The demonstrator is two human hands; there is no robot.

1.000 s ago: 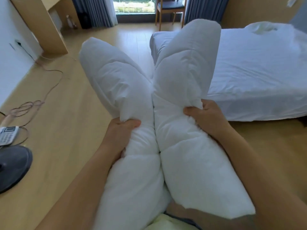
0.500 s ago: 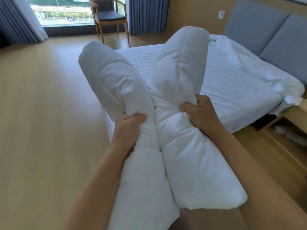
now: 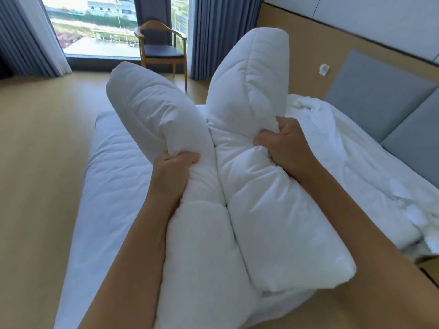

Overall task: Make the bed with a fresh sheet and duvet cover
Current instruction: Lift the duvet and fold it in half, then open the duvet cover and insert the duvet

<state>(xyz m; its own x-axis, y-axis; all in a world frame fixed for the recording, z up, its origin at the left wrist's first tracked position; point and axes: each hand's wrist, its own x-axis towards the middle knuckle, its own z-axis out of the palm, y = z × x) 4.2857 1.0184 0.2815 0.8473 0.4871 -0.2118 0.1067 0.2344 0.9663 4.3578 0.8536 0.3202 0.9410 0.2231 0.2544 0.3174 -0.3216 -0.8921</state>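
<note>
A thick white quilted duvet (image 3: 256, 210), folded into two fat rolls, is held up in front of me over the bed. My left hand (image 3: 173, 169) grips the left roll, thumb on top. My right hand (image 3: 282, 143) clutches a bunch of the right roll. Below lies the bed (image 3: 111, 186) with a white sheet stretched over the mattress. A crumpled white cover or sheet (image 3: 356, 162) is heaped along the bed's right side by the headboard.
A grey padded headboard (image 3: 384, 100) runs along the right wall. A wooden armchair (image 3: 161, 46) with a dark seat stands by the window between blue curtains (image 3: 213, 32). Bare wooden floor (image 3: 40, 150) stretches to the left of the bed.
My view has swung right and closer to the bed; the duvet now hangs over the mattress instead of the floor. Both hands keep the same hold on the two rolls.
</note>
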